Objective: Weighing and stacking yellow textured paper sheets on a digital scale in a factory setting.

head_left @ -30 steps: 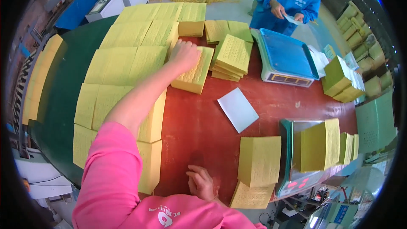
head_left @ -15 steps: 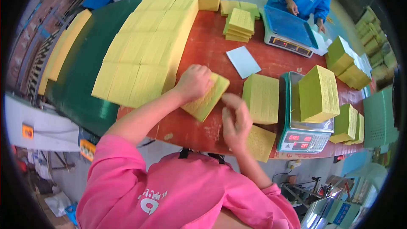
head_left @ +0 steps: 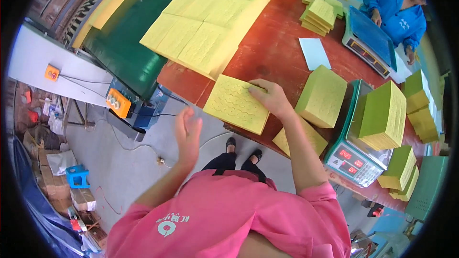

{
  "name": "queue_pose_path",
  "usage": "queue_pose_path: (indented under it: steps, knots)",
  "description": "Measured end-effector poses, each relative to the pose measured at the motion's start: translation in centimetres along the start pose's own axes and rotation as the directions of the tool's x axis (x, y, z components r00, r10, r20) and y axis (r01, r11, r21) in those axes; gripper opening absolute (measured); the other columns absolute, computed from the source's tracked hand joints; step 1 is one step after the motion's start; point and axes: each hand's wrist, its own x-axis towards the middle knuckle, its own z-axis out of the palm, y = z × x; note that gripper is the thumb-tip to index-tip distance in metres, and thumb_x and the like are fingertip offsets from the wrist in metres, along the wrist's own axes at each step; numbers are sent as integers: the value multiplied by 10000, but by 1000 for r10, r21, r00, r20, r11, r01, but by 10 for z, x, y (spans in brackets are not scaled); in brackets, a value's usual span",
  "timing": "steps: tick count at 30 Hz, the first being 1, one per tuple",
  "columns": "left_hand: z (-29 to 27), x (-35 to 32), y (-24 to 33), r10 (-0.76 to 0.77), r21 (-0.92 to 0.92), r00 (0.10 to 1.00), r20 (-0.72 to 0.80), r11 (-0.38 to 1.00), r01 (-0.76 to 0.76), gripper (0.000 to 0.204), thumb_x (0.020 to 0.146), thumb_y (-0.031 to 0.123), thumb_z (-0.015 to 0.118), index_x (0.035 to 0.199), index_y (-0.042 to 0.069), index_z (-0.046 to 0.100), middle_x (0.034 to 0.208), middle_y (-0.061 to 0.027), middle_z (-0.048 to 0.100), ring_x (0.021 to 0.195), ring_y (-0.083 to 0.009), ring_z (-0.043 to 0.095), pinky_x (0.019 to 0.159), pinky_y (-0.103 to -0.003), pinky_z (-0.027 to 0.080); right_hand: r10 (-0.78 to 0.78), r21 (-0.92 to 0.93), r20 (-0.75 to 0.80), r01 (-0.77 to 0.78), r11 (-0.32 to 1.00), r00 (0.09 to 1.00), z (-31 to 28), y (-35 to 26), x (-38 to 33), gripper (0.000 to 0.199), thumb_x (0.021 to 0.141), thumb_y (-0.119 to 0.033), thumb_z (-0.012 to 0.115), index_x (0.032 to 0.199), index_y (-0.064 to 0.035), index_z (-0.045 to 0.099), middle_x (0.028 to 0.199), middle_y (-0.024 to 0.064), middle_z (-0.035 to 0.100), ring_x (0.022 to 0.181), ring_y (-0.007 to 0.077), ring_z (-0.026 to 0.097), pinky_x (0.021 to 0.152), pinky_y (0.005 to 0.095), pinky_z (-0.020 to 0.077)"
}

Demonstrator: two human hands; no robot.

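Note:
A thin stack of yellow embossed paper [head_left: 232, 107] lies on the red table at its near edge, partly jutting over the floor. My right hand [head_left: 271, 98] grips its right side, with the thumb on top and the other fingers partly hidden. Nearer to me and left of the stack, my left hand [head_left: 187, 134] is raised over the floor, empty, with its fingers apart. A taller yellow paper block [head_left: 322, 96] stands to the right of my right hand. Below it, another flat yellow stack [head_left: 301, 136] is partly covered by my right forearm.
Long rows of yellow paper [head_left: 205, 24] fill the table's left side beside a green belt [head_left: 126, 50]. At right, a digital scale [head_left: 356, 160] bears a paper block [head_left: 382, 114]. A white sheet [head_left: 314, 53] lies farther back. Across the table, a person in blue [head_left: 394, 12] stands by another scale [head_left: 370, 38].
My left hand has let go of the yellow stack and drawn back toward me. My right hand has taken hold of the stack, which now sits at the table's edge. The view has turned left.

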Motion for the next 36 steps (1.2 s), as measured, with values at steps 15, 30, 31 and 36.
queue_pose_path:
  steps: [15, 30, 31, 36]
  knots:
    - [7, 5, -43, -229, -590, 763, 604, 515, 621, 527, 1008, 365, 476, 1451, 123, 323, 1425, -74, 441, 1303, -231, 447, 1071, -432, 382, 39, -156, -535, -143, 977, 844, 103, -19, -90, 447, 903, -300, 612, 1206, 27, 584, 1160, 230, 636, 1079, 381, 618, 917, 431, 488]
    - [11, -32, 22, -2, -527, 804, 594, 755, 391, 548, 1004, 386, 446, 1435, 57, 373, 1401, -132, 491, 1261, -259, 511, 1044, -429, 441, 180, 438, -362, -3, 899, 915, 37, 7, -173, 613, 956, -403, 590, 1363, 40, 477, 1275, 152, 592, 1130, 237, 595, 915, 353, 510]
    - [24, -32, 41, 11, -587, 800, 599, 687, 430, 540, 1008, 390, 435, 1434, 61, 384, 1390, -131, 502, 1250, -258, 520, 1041, -426, 444, 186, 381, -345, -43, 924, 920, 14, 1, -191, 629, 963, -419, 574, 1376, 43, 466, 1285, 158, 579, 1115, 222, 593, 903, 335, 517]
    - [126, -38, 140, 187, -604, 676, 713, 654, 456, 511, 1024, 379, 412, 1394, 29, 453, 1346, -115, 548, 1195, -241, 556, 989, -392, 478, 144, 484, -421, 87, 871, 896, -118, -50, -267, 583, 963, -398, 585, 1352, 28, 505, 1108, 99, 635, 907, 148, 611, 755, 306, 516]
